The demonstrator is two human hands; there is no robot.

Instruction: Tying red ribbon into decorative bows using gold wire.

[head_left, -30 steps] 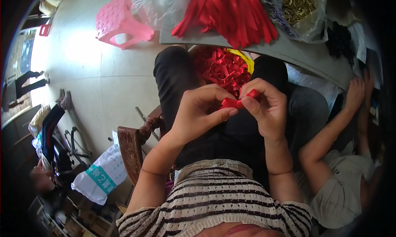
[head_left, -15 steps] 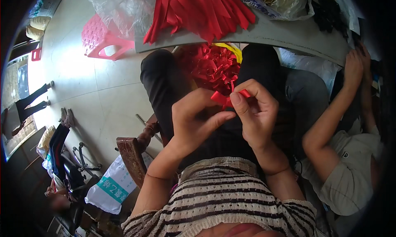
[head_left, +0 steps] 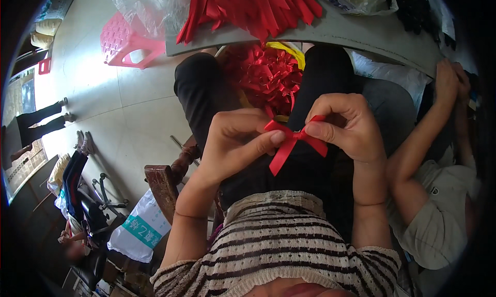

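Note:
A small red ribbon bow [head_left: 289, 142] is stretched between my two hands above my lap, its two tails hanging toward me. My left hand [head_left: 240, 142] pinches the bow's left loop between thumb and fingers. On the other side, my right hand [head_left: 349, 126] is closed on the right loop, the thumb lying across it. Beyond them, between my knees, a container holds a heap of red ribbon bows [head_left: 263, 82], with something yellow at its rim. Many cut red ribbons [head_left: 253, 10] lie on the table, hanging over its near edge.
The grey table [head_left: 361, 33] spans the far side, with a clear plastic bag [head_left: 152, 10] at its left. A pink stool [head_left: 124, 41] stands on the floor. At right a co-worker's forearm [head_left: 431, 131] reaches to the table. A wooden chair arm [head_left: 165, 186] is by my left elbow.
Both hands have come nearer to me, and the right has shifted right. The bow is now spread out, with its loops and tails showing.

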